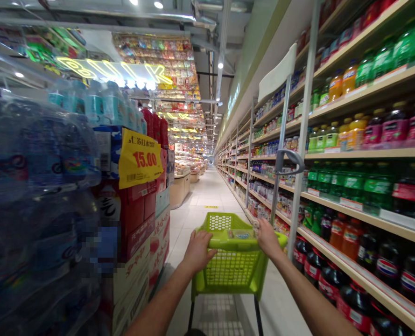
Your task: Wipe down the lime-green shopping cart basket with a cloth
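Note:
A lime-green shopping cart (pixel 231 270) with a perforated basket stands directly in front of me, low in the middle of the view. My left hand (pixel 198 249) is closed over the left end of its handle, thumb lying along the near side. At the handle's right end, my right hand (pixel 266 237) is wrapped around the bar, with a small pale object (pixel 256 224) at its fingers that is too small to make out. A clear panel with a label (pixel 242 235) sits on the handle between both hands. No goods can be seen through the basket's holes.
Shelves of bottled drinks (pixel 354 179) line the right side, with a grey-handled metal pole (pixel 280 149) against them. On the left, close by, rise stacked water packs (pixel 39 210) and cartons (pixel 140 224) with a yellow price sign (pixel 140 158). A tiled aisle (pixel 207 186) runs ahead past display counters (pixel 179 190).

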A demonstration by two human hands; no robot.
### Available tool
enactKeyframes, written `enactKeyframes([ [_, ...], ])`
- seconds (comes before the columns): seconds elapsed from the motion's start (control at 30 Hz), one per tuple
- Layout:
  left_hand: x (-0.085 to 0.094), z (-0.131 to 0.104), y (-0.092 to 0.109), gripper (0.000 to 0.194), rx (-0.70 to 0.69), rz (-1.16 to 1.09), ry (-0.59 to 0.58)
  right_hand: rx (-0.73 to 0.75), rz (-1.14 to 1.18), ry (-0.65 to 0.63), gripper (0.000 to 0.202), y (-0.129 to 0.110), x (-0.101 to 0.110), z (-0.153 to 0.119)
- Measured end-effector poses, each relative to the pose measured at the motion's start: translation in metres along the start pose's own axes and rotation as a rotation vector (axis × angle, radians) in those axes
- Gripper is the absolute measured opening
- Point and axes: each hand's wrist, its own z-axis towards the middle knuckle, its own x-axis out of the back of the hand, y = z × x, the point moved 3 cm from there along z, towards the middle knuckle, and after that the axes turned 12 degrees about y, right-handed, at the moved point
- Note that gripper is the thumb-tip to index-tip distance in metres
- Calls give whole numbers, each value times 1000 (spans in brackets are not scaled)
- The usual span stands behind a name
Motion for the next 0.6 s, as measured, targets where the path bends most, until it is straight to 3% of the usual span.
enactKeyframes([
  [0.1,-3,0,-2,38,-6,-14,32,-66,-31,14,33,10,3,-5],
  [0.23,-4,1,-5,36,-3,-13,62,114,113,-43,38,-33,-22,-25],
  [0.3,-2,2,-6,36,-6,-11,55,212,191,-69,41,-43,-28,-29],
  [0.37,0,2,-8,36,-14,-15,48,187,177,-57,43,-28,-23,-25],
  [0.5,3,2,-8,36,-26,-36,57,-70,-31,29,38,38,8,-8],
  [0.57,2,1,-6,34,-12,-40,73,-129,-84,48,39,49,16,-7],
  [0.6,2,2,-5,33,-2,-41,81,-126,-74,44,40,43,15,-9],
])
